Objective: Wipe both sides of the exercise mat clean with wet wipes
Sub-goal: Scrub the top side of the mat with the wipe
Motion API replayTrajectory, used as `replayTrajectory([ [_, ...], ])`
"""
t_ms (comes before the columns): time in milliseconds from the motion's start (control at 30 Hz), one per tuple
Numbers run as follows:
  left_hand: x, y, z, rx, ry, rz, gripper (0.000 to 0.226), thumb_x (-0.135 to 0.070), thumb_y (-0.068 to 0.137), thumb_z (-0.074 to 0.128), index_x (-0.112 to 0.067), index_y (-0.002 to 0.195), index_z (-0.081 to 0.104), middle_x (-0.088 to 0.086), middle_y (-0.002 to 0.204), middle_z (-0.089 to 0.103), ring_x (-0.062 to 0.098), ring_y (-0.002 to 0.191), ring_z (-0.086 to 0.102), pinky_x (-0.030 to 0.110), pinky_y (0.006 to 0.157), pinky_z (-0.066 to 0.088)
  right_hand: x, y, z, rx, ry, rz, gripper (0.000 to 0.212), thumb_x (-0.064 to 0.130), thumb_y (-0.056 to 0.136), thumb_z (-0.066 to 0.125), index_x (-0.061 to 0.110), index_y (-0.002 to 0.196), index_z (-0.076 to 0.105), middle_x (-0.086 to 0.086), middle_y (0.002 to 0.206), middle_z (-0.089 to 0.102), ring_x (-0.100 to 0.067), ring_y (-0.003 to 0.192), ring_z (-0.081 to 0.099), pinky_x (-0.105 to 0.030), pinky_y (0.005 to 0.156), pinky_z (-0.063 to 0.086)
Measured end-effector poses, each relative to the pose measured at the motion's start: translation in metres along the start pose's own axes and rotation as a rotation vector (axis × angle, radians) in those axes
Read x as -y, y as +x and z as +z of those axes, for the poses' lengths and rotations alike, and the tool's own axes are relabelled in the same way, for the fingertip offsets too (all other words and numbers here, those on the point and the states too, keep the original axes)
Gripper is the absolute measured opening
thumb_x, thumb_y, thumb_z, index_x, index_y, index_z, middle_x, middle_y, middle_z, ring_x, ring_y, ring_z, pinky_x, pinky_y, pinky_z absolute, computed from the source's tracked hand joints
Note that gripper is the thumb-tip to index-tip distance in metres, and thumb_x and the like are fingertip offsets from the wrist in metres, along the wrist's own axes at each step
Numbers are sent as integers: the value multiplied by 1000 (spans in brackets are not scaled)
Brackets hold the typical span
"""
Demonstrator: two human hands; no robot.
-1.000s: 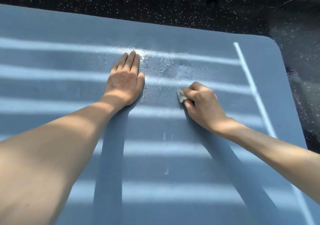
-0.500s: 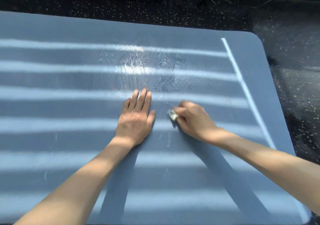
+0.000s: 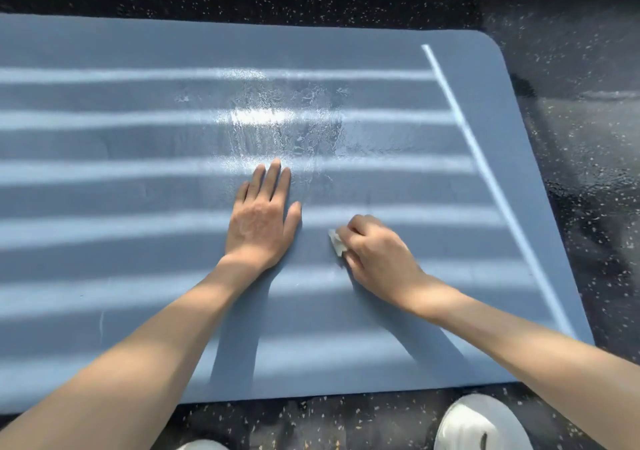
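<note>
A blue exercise mat (image 3: 121, 259) lies flat on the floor and fills most of the view, crossed by bands of sunlight. My left hand (image 3: 261, 217) rests flat on it with straight fingers, near the middle. Just to its right, my right hand (image 3: 377, 255) grips a small crumpled white wet wipe (image 3: 337, 247) and presses it against the mat. A glistening wet patch (image 3: 284, 127) spreads across the mat beyond both hands.
Dark speckled floor (image 3: 571, 179) surrounds the mat on the far, right and near sides. A pale line (image 3: 485, 172) runs along the mat's right end. My white shoes (image 3: 481, 425) stand on the floor at the mat's near edge.
Both hands have slid back toward me across the mat, away from the wet patch. The right hand still holds the wipe, and the near edge with my shoes has come into view.
</note>
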State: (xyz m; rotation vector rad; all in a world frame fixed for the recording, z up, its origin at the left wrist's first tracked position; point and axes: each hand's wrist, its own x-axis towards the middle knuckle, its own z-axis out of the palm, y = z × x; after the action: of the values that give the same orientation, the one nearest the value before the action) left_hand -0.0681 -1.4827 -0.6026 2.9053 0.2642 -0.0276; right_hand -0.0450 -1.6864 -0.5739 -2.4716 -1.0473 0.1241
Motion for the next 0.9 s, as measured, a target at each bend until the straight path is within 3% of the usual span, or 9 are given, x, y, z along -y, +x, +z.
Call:
replayTrajectory([
  [100,-1,-1,-3,14,-7,-5,73,-45,90,20,-6,149,39,14,158,32,35,146,28,46,115,22,19,-40,-2,202,66,-177,24,15,88,40,4,79,59,-10,76,49,-29,65,47,-34,47,39],
  [233,-1,-2,-2,30,23,-19,59,-38,102,32,-11,155,26,8,164,17,29,151,13,43,118,12,4,-17,-9,47,-66,72,29,20,94,43,4,75,58,-11,77,49,-32,73,51,-34,54,41],
  [300,0,-4,-1,23,20,-30,58,-33,103,39,-12,155,24,7,164,14,28,152,11,42,119,10,15,-29,-3,16,-21,53,25,19,91,44,5,75,57,-10,76,47,-29,71,48,-32,53,33],
  [433,-2,-4,0,17,-3,-25,57,-29,103,44,-11,154,28,8,164,17,29,151,13,43,118,12,40,-74,4,205,20,-155,5,12,81,56,11,76,56,-6,76,48,-24,67,48,-32,47,45],
  [600,-10,-19,-2,25,25,-31,58,-33,100,28,-7,152,31,14,161,23,35,148,21,46,115,19,15,-53,1,0,1,21,18,17,84,44,7,83,59,-9,79,48,-27,73,46,-35,56,42],
  [733,-18,-56,7,-24,73,34,57,-30,97,29,-3,145,42,21,153,37,41,139,36,47,110,27,48,-98,3,208,63,-147,13,17,85,48,11,77,56,-6,74,49,-25,64,49,-32,46,44],
  [900,-19,-64,12,-120,65,65,53,-26,96,35,0,141,47,23,149,42,43,137,39,48,111,28,26,-78,2,1,14,-33,18,14,91,53,7,75,56,-7,73,47,-24,65,45,-33,52,43],
])
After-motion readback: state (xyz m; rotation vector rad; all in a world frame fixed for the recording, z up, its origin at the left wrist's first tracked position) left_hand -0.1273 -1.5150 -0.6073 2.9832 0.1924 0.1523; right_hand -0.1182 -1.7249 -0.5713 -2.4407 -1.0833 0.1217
